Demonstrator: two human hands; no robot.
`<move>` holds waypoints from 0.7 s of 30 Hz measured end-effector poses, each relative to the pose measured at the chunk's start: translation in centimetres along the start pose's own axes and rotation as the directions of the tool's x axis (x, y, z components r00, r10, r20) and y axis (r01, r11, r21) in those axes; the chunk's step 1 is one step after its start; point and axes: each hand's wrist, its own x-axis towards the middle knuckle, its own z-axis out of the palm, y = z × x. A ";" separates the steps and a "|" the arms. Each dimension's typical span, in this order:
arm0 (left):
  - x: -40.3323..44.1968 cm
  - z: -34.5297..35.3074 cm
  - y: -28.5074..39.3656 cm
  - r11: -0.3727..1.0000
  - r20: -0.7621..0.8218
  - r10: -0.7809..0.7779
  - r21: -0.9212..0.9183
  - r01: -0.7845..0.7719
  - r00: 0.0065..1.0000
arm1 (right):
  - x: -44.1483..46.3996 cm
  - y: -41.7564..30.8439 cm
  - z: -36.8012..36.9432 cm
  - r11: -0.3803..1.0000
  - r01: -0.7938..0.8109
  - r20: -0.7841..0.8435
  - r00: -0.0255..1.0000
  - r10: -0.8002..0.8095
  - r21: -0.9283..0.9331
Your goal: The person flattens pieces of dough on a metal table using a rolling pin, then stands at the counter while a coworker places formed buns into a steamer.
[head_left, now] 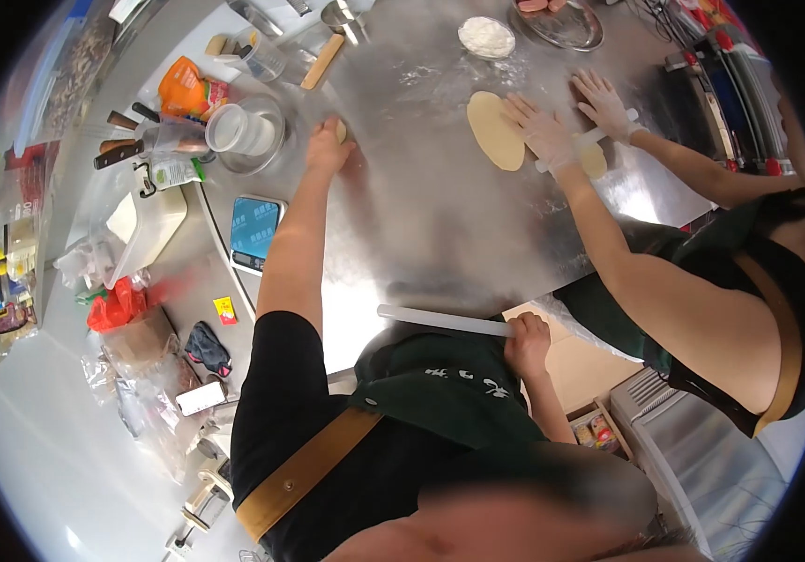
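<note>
My left hand is stretched out over the metal worktop with its fingers closed around a small pale-yellow piece of dough, mostly covered by the hand. My right hand grips one end of a white rolling pin. The pin lies crosswise in front of my dark green apron, near the worktop's front edge, and its other end points left. A digital scale sits left of my left forearm.
A co-worker's gloved hands press a white rolling pin at right, by a flat oval dough sheet. A bowl of flour stands at the back. Knives, a clear bowl with a plastic tub, and a wooden-handled tool line the left.
</note>
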 end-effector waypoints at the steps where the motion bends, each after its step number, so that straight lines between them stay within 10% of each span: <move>1: 0.2 0.5 -0.4 1.000 -0.025 0.001 -0.010 -0.001 1.000 | 0.1 -0.1 0.0 1.000 0.005 0.000 1.000 -0.005 -0.007; 9: -3.2 2.0 0.2 0.975 -0.233 0.169 -0.104 -0.197 0.958 | 0.5 -1.6 0.0 1.000 0.009 -0.011 1.000 -0.009 -0.026; 13: -12.7 2.0 1.1 0.929 -0.087 0.282 -0.224 -0.295 0.955 | 1.5 -1.8 0.7 0.999 0.042 0.001 0.999 -0.042 -0.008; 21: -25.2 2.1 0.2 0.952 0.103 0.100 -0.299 -0.065 0.990 | 6.1 -3.3 2.2 0.969 0.246 0.090 0.965 -0.246 0.007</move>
